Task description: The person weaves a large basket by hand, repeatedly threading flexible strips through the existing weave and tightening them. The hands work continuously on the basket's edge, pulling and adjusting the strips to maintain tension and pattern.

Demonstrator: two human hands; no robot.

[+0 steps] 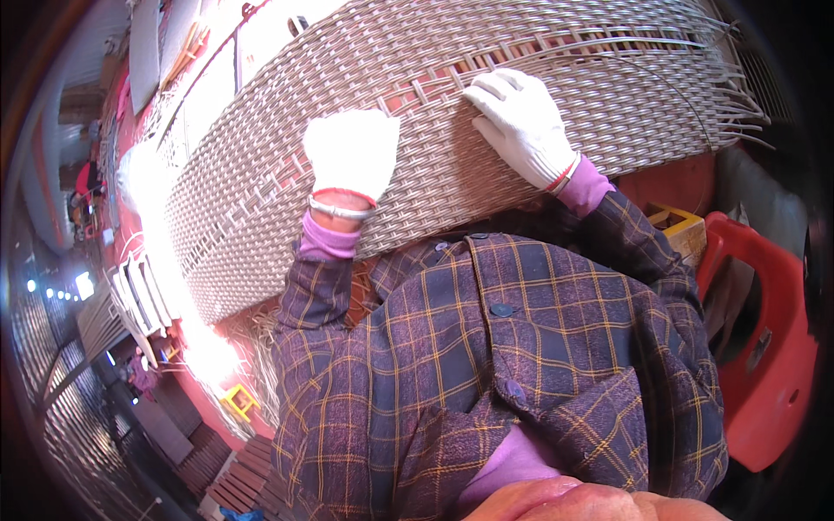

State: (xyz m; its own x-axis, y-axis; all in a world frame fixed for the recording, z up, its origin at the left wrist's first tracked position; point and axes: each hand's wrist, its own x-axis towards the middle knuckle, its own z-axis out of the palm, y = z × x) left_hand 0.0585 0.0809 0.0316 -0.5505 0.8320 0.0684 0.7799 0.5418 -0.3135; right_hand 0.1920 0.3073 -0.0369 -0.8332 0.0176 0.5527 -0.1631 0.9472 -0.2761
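Fingers (486, 91) flat on woven panel (261, 174), long axis left-right

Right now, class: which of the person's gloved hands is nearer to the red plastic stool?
The right hand. It rests on the woven panel near the unfinished open strip, on the side toward the red plastic stool; the left hand lies on the weave further away.

Wicker-weaving workshop, furniture-making kind. Large woven panel (365, 113) of pale flat strips fills view, weave unfinished near top edge, red frame showing through gaps, loose strip ends (738, 104) sticking out at right. More woven pieces and strips (143, 113) lie at upper left. Bundle of loose strands (261, 334) hangs below panel. Red floor, corrugated metal wall (52, 425) at left, small yellow stool (241, 401), red plastic chair (764, 347) at right. Worker wears white cotton gloves.
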